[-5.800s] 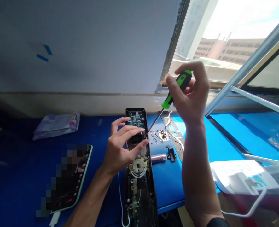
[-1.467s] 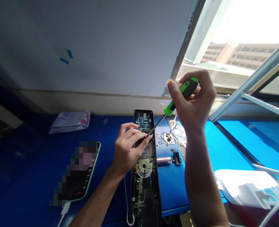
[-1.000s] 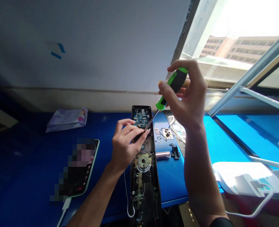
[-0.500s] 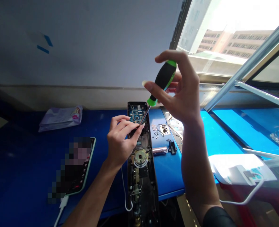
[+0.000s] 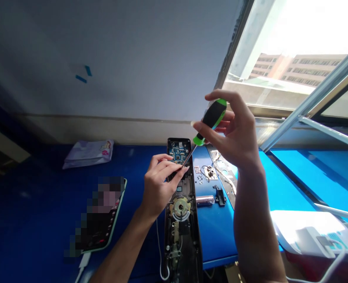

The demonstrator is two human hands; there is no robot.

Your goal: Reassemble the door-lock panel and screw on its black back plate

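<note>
My right hand [image 5: 235, 133] grips a black-and-green screwdriver [image 5: 213, 118] by its handle, thumb and fingers around it. Its thin shaft slants down to the left. At the lower end, thumb and index finger of my left hand [image 5: 163, 182] are pinched together around the tip; whether a screw sits there is hidden. Both hands are over a long black housing [image 5: 191, 236], opened up and looking like an electronic door lock. A blue circuit board [image 5: 178, 151] lies in its far end, just beyond my left fingertips. Closer to me inside it is a round metal disc [image 5: 180, 207].
Right of the housing lie small screws [image 5: 199, 179], a metal part [image 5: 210, 173], a silvery cylinder [image 5: 205, 201] and a black plastic bracket [image 5: 220, 196]. A phone [image 5: 111, 220] with a cable and a tissue pack [image 5: 88, 153] lie left. A white device [image 5: 312, 232] stands right.
The view has shifted, so everything appears lower and further right. Both hands stay on the screwdriver, which keeps nearly the same slant over the housing.
</note>
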